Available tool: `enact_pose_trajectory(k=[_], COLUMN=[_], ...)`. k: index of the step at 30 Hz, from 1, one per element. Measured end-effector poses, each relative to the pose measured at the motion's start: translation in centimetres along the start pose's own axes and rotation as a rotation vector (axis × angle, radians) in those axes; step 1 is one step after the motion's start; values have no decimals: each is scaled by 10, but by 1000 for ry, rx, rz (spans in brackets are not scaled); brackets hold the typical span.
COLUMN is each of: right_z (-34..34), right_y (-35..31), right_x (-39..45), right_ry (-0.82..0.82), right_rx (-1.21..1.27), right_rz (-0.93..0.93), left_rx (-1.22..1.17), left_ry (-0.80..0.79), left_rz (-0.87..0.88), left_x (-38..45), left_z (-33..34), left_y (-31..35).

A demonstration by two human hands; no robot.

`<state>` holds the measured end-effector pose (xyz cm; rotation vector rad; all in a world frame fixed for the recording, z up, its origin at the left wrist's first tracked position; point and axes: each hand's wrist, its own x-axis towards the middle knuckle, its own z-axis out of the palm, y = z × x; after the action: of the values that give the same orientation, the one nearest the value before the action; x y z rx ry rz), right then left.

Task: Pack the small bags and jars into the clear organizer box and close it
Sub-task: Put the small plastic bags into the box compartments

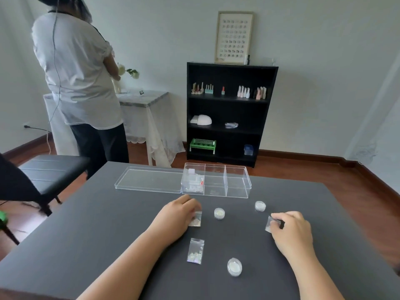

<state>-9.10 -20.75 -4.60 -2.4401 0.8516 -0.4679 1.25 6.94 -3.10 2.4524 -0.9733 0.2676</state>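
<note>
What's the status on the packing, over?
Left hand pinching a bag, right hand pinching another bag. Organizer box open, left compartment partly filled. Three jars, one bag loose. Nothing blocking.

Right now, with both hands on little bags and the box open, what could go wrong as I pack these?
1. The left hand and right hand each pinch a small bag by an edge; carried together, one could slip.
2. The left compartment of the organizer box already holds items, so adding more there may keep the lid from closing flat.
3. The near jar lies tilted between your forearms and might roll off if nudged.
</note>
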Motion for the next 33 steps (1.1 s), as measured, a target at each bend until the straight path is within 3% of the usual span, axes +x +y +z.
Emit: enact_pose_trajectory(k=[7,11,18,27,33], right_z=[-2,-4,-7,-3,-3], right_y=[-2,-4,-5,0,-1], right_x=[1,0,0,3,4], right_ry=[25,25,25,-1,-19], right_rx=[144,354,572,663,663], right_rz=[-64,6,-16,-48,-81], left_rx=[-146,-301,-62,377,519], left_ry=[172,205,-49,-380,-441], left_rz=[13,-10,-56,-81,-80], left_x=[15,57,139,161,163], left_z=[-8,-31,-37,-15,-14], left_y=[2,11,13,15,20])
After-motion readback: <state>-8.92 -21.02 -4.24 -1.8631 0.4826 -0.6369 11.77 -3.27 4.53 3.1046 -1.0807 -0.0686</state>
